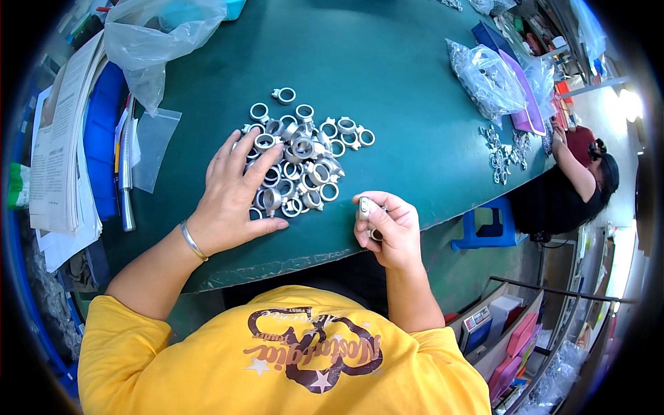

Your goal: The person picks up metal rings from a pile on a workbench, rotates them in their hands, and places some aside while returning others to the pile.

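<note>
A small metal ring part point(364, 207) is pinched in the right hand point(387, 232) at the table edge point(443, 214), seemingly raised for checking. The left hand point(232, 197) lies flat, fingers spread (nothing gripped), steadying the pile of ring parts point(304, 159).

left hand point(232, 194) hides part of the ring pile point(301, 155)

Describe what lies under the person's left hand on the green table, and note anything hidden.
The left hand rests flat on a pile of grey metal rings on the green table. Rings show past the fingertips; those beneath the palm are covered.
</note>
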`<state>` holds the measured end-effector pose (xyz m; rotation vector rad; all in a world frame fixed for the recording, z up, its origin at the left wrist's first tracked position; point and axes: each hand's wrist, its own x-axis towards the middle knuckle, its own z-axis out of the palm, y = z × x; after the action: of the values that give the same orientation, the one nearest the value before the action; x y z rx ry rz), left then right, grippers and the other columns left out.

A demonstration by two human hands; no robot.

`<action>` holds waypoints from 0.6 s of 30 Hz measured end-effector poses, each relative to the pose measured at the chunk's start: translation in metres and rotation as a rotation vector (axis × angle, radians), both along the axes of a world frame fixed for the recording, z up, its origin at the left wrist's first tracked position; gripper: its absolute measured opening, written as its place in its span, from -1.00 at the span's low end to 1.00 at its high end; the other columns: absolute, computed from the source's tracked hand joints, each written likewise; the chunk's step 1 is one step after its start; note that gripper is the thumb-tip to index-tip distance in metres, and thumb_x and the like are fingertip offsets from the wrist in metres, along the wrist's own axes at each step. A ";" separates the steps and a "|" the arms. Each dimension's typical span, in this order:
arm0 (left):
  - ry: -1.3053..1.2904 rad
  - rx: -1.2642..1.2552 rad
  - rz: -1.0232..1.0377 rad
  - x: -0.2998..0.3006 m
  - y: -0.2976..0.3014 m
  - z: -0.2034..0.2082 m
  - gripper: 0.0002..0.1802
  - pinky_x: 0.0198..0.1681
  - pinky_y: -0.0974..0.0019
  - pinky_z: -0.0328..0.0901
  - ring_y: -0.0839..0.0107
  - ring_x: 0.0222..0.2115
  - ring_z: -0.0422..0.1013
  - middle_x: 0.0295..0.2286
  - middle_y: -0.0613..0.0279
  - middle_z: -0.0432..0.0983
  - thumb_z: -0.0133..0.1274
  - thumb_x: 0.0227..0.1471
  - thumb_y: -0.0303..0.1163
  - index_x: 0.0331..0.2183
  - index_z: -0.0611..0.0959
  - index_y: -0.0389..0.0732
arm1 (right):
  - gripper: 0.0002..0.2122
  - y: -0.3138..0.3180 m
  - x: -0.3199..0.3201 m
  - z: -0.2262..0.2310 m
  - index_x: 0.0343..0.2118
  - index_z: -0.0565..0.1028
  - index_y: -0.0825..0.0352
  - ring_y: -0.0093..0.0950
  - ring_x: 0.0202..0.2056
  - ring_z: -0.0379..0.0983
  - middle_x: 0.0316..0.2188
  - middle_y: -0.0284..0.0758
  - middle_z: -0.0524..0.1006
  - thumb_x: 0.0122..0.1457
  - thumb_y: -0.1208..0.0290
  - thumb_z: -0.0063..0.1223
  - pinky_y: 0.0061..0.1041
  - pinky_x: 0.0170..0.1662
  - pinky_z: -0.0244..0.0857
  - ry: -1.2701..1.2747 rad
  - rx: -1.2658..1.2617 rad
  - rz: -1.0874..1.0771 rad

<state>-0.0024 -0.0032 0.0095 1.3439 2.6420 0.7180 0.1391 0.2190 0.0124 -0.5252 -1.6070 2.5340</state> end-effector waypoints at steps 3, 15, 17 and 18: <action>0.003 0.002 -0.001 0.000 0.000 0.000 0.14 0.21 -0.05 -0.11 -0.10 0.20 -0.13 0.18 -0.06 -0.09 0.41 -0.47 -0.11 0.17 0.20 -0.01 | -0.83 0.002 -0.002 0.000 -0.25 0.49 0.47 -0.66 -0.70 0.33 -0.60 -0.33 0.48 0.17 0.49 0.00 -0.77 -0.74 -0.03 -0.009 -0.063 0.006; 0.007 -0.024 -0.005 0.001 0.001 0.002 0.13 0.22 -0.05 -0.12 -0.08 0.21 -0.14 0.19 -0.04 -0.10 0.40 -0.45 -0.11 0.18 0.19 0.00 | -0.73 0.021 0.005 -0.005 -0.17 0.39 0.49 -0.57 -0.74 0.20 -0.57 -0.18 0.43 0.02 0.58 -0.06 -0.69 -0.79 0.01 -0.021 -0.656 0.042; 0.003 -0.020 0.015 0.001 0.002 0.002 0.08 0.19 -0.10 -0.11 -0.14 0.19 -0.13 0.16 -0.07 -0.06 0.39 -0.42 -0.09 0.17 0.21 0.05 | -0.71 0.020 0.011 0.002 -0.17 0.39 0.47 -0.53 -0.65 0.27 -0.45 -0.10 0.44 -0.01 0.56 -0.03 -0.68 -0.75 0.09 0.090 -0.622 0.052; 0.022 0.012 0.001 0.000 0.001 0.002 0.08 0.19 -0.08 -0.10 -0.13 0.19 -0.12 0.17 -0.06 -0.05 0.39 -0.42 -0.11 0.17 0.21 0.05 | -0.70 0.024 0.018 0.005 -0.17 0.38 0.45 -0.48 -0.59 0.30 -0.36 -0.06 0.42 -0.03 0.54 0.00 -0.66 -0.72 0.13 0.142 -0.621 0.031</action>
<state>-0.0022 -0.0022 0.0111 1.3613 2.6590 0.7240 0.1572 0.2428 0.0179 -0.3482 -0.7651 2.9925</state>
